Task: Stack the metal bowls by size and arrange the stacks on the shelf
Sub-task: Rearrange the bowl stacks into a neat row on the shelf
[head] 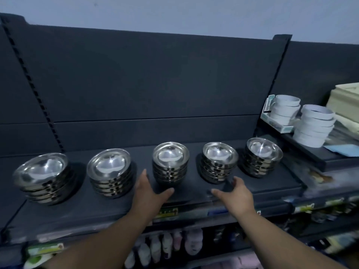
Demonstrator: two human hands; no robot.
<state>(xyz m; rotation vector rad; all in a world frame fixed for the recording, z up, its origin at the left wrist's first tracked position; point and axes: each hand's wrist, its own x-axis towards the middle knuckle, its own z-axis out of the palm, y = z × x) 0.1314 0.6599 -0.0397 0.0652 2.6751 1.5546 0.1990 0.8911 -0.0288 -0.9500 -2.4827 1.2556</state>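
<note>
Head camera: five stacks of metal bowls line the dark shelf; left hand and right hand, open and empty, flank the centre stack; blurred goods fill the lower frame.

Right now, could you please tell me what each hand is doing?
Left hand: open, holding nothing, beside the middle bowl stack.
Right hand: open, holding nothing, in front of the fourth bowl stack.
</note>
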